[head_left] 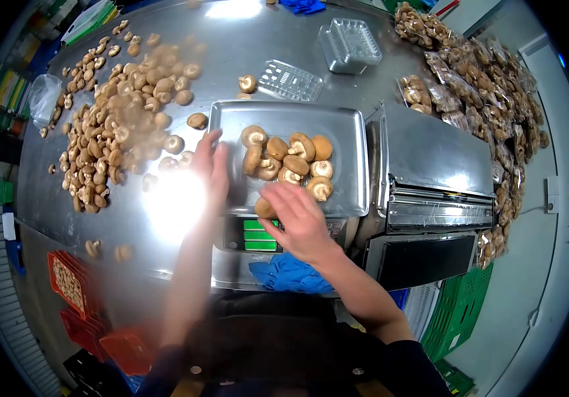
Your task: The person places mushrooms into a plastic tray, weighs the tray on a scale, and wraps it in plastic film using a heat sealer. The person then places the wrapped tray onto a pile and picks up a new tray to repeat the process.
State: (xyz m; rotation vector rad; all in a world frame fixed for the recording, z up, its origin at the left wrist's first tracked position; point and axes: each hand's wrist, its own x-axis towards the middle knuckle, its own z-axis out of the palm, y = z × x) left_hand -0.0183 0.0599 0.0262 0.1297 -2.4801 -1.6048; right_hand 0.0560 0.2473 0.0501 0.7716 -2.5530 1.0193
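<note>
Several brown mushrooms sit in a clear tray, hard to make out, on the metal scale pan. My right hand is over the pan's front edge, its fingers round a mushroom near the front left of the group. My left hand is beside the pan's left edge, fingers apart, with nothing seen in it; glare blurs part of it. Green displays show on the scale below the pan.
Loose mushrooms are heaped at left. Clear empty trays are stacked behind the pan. A wrapping machine stands at right, beside packed mushrooms. A blue cloth lies in front; red baskets are lower left.
</note>
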